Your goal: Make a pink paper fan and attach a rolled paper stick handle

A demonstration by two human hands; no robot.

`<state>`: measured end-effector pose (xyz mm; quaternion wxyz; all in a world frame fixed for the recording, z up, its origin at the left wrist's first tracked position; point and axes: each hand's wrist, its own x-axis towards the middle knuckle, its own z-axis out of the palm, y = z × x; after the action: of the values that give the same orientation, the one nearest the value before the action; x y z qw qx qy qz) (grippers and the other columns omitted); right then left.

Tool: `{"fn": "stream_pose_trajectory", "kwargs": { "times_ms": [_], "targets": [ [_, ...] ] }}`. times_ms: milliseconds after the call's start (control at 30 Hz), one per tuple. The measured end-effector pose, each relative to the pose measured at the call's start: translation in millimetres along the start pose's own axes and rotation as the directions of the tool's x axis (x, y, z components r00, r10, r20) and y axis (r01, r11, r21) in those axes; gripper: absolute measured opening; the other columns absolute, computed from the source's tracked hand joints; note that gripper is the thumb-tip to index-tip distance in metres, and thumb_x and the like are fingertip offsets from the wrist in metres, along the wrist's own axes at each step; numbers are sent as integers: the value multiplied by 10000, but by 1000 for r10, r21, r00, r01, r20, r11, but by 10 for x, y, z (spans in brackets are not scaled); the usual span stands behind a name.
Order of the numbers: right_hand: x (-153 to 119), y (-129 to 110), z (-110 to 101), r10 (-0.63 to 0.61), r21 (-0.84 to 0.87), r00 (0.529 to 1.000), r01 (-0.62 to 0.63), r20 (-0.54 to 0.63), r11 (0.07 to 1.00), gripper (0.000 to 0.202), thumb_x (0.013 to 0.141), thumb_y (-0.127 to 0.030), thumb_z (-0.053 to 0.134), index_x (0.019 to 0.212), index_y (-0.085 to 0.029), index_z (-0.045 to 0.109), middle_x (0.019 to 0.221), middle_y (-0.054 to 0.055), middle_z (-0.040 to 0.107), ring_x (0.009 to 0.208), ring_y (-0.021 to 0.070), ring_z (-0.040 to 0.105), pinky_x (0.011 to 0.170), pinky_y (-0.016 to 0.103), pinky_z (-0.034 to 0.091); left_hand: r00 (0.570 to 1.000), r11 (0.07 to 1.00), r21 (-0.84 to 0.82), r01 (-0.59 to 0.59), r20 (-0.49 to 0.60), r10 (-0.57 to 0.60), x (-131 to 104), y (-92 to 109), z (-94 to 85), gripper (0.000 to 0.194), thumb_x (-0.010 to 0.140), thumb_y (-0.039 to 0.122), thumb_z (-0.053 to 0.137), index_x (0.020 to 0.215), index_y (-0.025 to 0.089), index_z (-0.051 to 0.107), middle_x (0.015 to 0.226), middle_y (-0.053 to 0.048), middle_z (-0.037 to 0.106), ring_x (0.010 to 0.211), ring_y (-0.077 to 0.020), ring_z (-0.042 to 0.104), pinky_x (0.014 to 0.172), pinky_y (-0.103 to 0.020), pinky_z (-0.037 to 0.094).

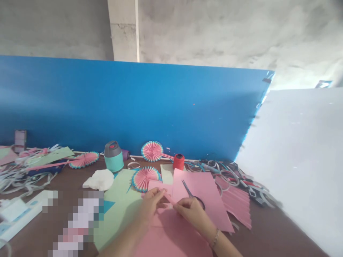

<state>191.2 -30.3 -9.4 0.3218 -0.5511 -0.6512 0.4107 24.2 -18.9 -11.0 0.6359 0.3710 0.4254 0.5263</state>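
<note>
Between my two hands stretches a narrow pink paper strip [168, 197]. My left hand [153, 202] pinches its left end, and my right hand [189, 210] grips the right end between thumb and fingers. Below them lie pink sheets [171, 239]. Dark-handled scissors [189, 189] rest on another pink sheet [211, 200], their handles partly hidden behind my right hand. A pleated pink rosette with a blue edge [144, 178] lies just beyond my left hand. Pale green paper [118, 210] extends under the left side.
A red thread spool [178, 162], another rosette [152, 151] and a teal container [113, 157] stand toward the blue partition [128, 107]. White crumpled material [100, 180] and a power strip [29, 214] are at left. Pleated pink paper [237, 201] and tangled strips [227, 176] lie at right.
</note>
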Motion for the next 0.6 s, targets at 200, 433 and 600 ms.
{"fn": "stream_pose_trajectory", "kwargs": {
  "times_ms": [200,433,600],
  "targets": [
    [1,24,-117,84,141,994,-93,68,986,264,653,-342,618,510,-129,682,457,15,590,427,89,449,448,205,324,998,992,-114,50,-19,-52,-18,-26,15,288,635,370,746,781,136,664,810,-89,728,656,-138,659,549,-201,484],
    [-18,-45,-94,116,131,992,-120,39,984,218,639,-273,594,501,-132,688,461,25,614,420,88,468,433,193,325,999,987,-161,17,-46,-25,25,37,-42,319,596,306,786,841,139,666,801,-72,724,646,-119,636,559,-195,478],
    [5,-7,-90,52,94,998,-54,21,994,208,642,-261,594,515,-126,688,484,30,628,450,97,482,465,201,342,1000,988,-155,-17,-3,17,32,6,-59,343,621,323,775,891,144,661,808,-75,716,695,-137,649,612,-221,505]
  ]
}}
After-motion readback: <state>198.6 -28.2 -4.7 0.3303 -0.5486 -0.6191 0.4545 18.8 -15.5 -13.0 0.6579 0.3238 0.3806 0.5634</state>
